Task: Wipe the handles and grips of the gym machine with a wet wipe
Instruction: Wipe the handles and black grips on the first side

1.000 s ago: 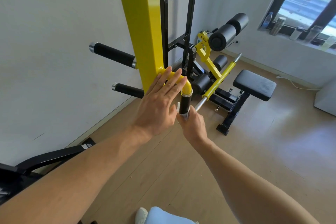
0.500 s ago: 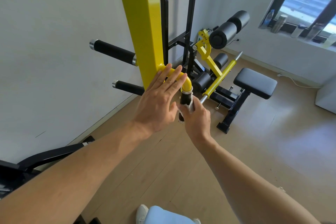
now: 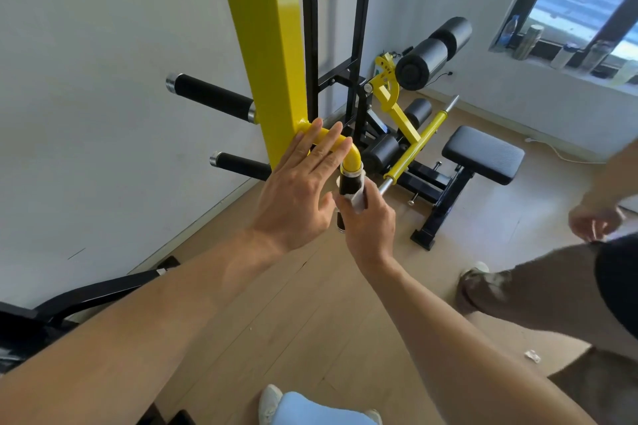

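A yellow bent handle (image 3: pixel 351 156) sticks out of the yellow upright post (image 3: pixel 272 41) and turns down into a black grip (image 3: pixel 348 183). My right hand (image 3: pixel 369 224) is closed round that black grip with a white wet wipe (image 3: pixel 359 201) pressed against it. My left hand (image 3: pixel 300 193) lies flat with fingers spread on the yellow bend, holding nothing. Two more black grips, an upper one (image 3: pixel 212 97) and a lower one (image 3: pixel 241 166), project to the left of the post.
A white wall stands close on the left. Behind the post are a black frame, foam rollers (image 3: pixel 431 52), a yellow bar (image 3: pixel 419 145) and a padded seat (image 3: pixel 483 153). Another person's leg (image 3: pixel 538 286) and hand (image 3: pixel 595 222) are at the right. Bottles line the window sill.
My right hand has slid up the black grip with the wipe. Another person has come into view at the right. My left hand has stayed on the yellow bend.
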Demonstrator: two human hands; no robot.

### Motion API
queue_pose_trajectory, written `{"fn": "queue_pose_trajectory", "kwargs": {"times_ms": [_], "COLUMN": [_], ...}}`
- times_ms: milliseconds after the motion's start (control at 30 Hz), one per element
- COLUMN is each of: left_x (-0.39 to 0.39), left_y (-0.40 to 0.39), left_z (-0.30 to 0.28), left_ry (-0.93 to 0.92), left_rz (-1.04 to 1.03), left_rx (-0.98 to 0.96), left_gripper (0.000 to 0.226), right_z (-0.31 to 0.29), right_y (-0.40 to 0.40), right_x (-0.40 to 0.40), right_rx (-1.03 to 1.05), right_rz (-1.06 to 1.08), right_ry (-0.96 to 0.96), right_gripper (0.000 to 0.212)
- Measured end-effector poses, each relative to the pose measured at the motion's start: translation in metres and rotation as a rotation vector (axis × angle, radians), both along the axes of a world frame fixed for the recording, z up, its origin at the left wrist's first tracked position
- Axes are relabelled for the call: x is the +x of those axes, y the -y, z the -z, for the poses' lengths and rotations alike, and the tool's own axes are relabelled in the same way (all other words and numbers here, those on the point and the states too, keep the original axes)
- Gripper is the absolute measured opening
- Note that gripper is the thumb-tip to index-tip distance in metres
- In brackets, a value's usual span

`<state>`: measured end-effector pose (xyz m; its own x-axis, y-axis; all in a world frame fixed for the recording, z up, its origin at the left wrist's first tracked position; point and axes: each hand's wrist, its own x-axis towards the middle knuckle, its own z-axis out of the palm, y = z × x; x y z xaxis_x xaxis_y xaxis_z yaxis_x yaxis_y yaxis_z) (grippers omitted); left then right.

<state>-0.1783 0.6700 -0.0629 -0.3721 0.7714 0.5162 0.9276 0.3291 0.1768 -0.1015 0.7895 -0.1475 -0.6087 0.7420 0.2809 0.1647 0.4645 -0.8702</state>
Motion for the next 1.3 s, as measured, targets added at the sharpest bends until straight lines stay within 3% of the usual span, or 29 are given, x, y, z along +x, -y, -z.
{"fn": "queue_pose_trajectory", "kwargs": {"times_ms": [133,200,333,400,533,633,700,800,900,1033,1100,1167,1267,1300], "left_x": [0.000,0.000,0.002,0.003,0.001,-0.002,0.002,0.014,0.028,0.034,0.030,0.027,0.019,0.014], "left_y": [0.002,0.003,0.003,0.002,0.003,0.002,0.004,0.022,0.057,0.099,0.116,0.128,0.139,0.140], "left_z": [0.000,-0.001,-0.001,0.000,-0.001,-0.001,-0.001,0.005,0.020,0.021,0.016,0.010,-0.005,-0.011], "left_ry": [-0.015,-0.018,-0.005,0.003,0.019,0.045,0.159,0.290,0.339,0.987,1.178,1.225,1.187,1.161], "left_rz": [0.004,0.007,0.013,0.006,0.017,0.058,0.096,0.064,-0.216,-0.538,-0.601,-0.627,-0.594,-0.580], "left_rx": [-0.024,-0.027,-0.015,-0.009,-0.016,-0.029,0.030,0.304,0.537,0.651,0.672,0.785,0.914,0.923], "left_gripper": [0.080,0.080,0.077,0.078,0.081,0.082,0.078,0.061,0.047,0.043,0.032,0.019,0.016,0.015], "right_z": [0.029,0.027,-0.003,-0.007,0.032,0.055,0.056,0.031,-0.013,-0.063,-0.079,-0.095,-0.124,-0.135], "right_y": [0.000,0.000,0.004,0.006,0.001,-0.003,0.006,0.031,0.050,0.073,0.087,0.096,0.104,0.105], "right_x": [0.008,0.007,0.003,0.006,0.024,0.049,0.056,0.047,0.029,0.006,-0.004,-0.016,-0.030,-0.034], "right_rx": [-0.082,-0.080,-0.050,-0.041,-0.023,-0.113,-0.269,-0.296,-0.321,-0.411,-0.394,-0.298,-0.095,-0.033], "right_rz": [-0.093,-0.061,-0.004,-0.029,-0.139,-0.165,-0.209,-0.355,-0.464,-0.552,-0.621,-0.643,-0.694,-0.704], "right_ry": [0.405,0.339,0.009,-0.044,0.304,0.620,0.694,0.554,0.361,0.229,0.185,0.181,0.164,0.151], "right_gripper": [0.021,0.024,0.031,0.035,0.006,0.016,0.023,0.035,0.024,0.044,0.032,0.028,0.007,0.017]}}
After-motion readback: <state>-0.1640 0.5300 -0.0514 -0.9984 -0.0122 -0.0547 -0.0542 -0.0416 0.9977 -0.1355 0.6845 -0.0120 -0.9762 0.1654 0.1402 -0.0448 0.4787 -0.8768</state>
